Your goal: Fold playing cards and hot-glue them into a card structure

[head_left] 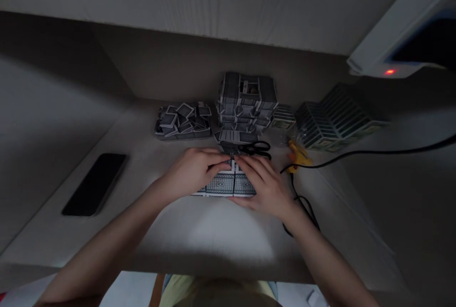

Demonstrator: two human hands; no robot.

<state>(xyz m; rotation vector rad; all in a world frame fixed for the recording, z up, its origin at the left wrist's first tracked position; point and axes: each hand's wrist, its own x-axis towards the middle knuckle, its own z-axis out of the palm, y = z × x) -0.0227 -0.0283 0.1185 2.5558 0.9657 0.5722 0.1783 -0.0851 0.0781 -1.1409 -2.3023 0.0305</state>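
Observation:
Between my hands on the table lies a low box-like piece of patterned cards (pixel 220 183) with pale borders, its near side facing me. My left hand (pixel 192 170) grips its left end, thumb and fingers closed near the upper edge. Over the right end, my right hand (pixel 267 183) is wrapped, with fingers on top and the thumb along the bottom front edge. My palms hide both ends. Just beyond my fingertips rest black-handled scissors (pixel 257 147), partly covered by the right hand.
Behind are a tray of loose cards (pixel 183 121) and a taller card structure (pixel 247 103). Rows of stacked cards (pixel 335 119) stand at right. A yellow glue gun (pixel 299 154) trails a black cable (pixel 374 151). A phone (pixel 95 184) lies left. A power strip (pixel 395 51) hangs upper right.

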